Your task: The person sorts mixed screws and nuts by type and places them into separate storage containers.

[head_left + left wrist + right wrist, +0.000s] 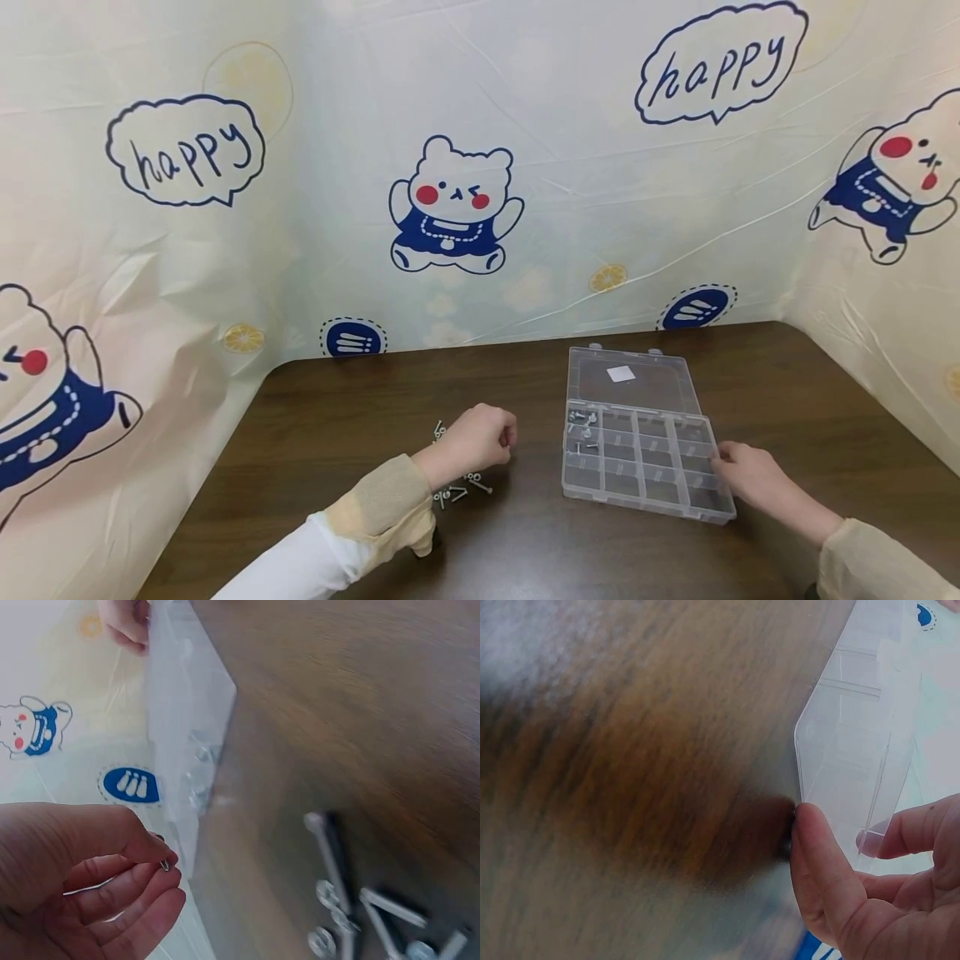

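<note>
My left hand point(480, 437) is above the table, between the loose hardware and the box. In the left wrist view its thumb and fingertips pinch a small shiny metal piece point(165, 865), mostly hidden; its kind cannot be told. My right hand point(761, 479) grips the right wall of a clear plastic compartment box point(660, 502), thumb inside the rim, as the right wrist view shows. The box's lid point(637, 383) is folded back. Bolts and other small pieces point(583, 418) lie in its left column of compartments. Loose bolts point(459, 494) and washers point(322, 943) lie beneath my left forearm.
The brown wooden table point(525, 550) carries everything. A pale printed curtain point(570, 250) hangs behind it and along both sides. A small white label point(621, 374) is on the lid.
</note>
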The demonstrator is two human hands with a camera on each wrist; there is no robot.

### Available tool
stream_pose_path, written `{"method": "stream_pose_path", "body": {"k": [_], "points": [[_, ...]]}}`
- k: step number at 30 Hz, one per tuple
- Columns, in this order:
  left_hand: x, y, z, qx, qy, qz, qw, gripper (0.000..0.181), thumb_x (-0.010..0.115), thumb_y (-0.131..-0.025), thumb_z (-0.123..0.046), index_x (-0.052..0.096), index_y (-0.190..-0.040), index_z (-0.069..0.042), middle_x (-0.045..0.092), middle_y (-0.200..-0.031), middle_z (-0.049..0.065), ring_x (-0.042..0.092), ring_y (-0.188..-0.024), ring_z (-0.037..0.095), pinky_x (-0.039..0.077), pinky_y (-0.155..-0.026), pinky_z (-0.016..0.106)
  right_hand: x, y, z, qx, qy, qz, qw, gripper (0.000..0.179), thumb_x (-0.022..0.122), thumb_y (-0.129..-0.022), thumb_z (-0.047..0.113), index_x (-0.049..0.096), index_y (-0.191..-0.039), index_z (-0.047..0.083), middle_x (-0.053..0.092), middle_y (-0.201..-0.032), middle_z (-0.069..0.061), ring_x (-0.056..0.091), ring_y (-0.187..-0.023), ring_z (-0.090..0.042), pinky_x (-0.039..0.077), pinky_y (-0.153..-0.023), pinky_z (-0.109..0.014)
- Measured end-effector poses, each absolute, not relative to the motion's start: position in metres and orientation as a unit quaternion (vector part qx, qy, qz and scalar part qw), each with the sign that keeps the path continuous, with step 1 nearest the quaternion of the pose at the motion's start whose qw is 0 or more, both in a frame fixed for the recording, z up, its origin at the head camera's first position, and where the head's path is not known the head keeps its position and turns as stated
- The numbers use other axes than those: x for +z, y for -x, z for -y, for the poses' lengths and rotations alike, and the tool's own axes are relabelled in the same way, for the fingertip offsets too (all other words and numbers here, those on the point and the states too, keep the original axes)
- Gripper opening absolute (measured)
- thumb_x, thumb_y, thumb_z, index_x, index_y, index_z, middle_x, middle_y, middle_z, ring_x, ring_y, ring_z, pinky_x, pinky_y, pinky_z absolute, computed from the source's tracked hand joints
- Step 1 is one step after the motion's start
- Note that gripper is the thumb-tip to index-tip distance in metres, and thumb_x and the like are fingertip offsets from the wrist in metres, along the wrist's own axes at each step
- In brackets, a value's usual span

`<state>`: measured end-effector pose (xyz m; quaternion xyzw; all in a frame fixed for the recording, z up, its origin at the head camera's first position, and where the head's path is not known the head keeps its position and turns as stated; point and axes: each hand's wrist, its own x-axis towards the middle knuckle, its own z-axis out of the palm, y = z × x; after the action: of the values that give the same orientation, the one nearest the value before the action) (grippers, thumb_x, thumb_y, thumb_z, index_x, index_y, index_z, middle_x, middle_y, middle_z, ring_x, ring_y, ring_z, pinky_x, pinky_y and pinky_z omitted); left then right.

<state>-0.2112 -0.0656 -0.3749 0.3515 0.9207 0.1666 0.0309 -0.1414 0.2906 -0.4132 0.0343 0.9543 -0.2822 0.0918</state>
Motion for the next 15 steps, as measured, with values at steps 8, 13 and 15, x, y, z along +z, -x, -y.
{"method": "stream_pose_path", "body": {"k": [8, 13, 15], "points": [[-0.371, 0.216, 0.038, 0.174, -0.375, -0.910, 0.006, 0.013, 0.060, -0.069, 0.002, 0.062, -0.071, -0.011, 0.055, -0.064, -0.007, 0.049, -0.059, 0.005, 0.040, -0.056, 0.017, -0.415, 0.141, -0.291, -0.293, -0.039, -0.950, 0.100, 0.042, 0.039, -0.087, 0.010, 0.044, -0.109, -0.026, 0.056, -0.099, -0.036, 0.062, -0.079, -0.028, 0.050, -0.066, -0.039], [-0.372, 0.217, 0.024, 0.170, -0.386, -0.906, -0.006, 0.013, 0.058, -0.072, 0.002, 0.064, -0.073, -0.009, 0.058, -0.066, -0.005, 0.051, -0.061, 0.005, 0.040, -0.057, 0.016, -0.415, 0.141, -0.291, -0.280, -0.040, -0.954, 0.100, 0.042, 0.040, -0.087, 0.011, 0.044, -0.108, -0.025, 0.055, -0.099, -0.036, 0.061, -0.082, -0.030, 0.050, -0.069, -0.041], [-0.372, 0.218, 0.019, 0.169, -0.388, -0.906, -0.008, 0.013, 0.058, -0.073, 0.002, 0.064, -0.074, -0.009, 0.059, -0.067, -0.005, 0.051, -0.061, 0.004, 0.040, -0.058, 0.015, -0.414, 0.142, -0.291, -0.278, -0.038, -0.955, 0.098, 0.042, 0.040, -0.087, 0.011, 0.045, -0.108, -0.025, 0.056, -0.098, -0.035, 0.061, -0.080, -0.030, 0.049, -0.068, -0.041]]}}
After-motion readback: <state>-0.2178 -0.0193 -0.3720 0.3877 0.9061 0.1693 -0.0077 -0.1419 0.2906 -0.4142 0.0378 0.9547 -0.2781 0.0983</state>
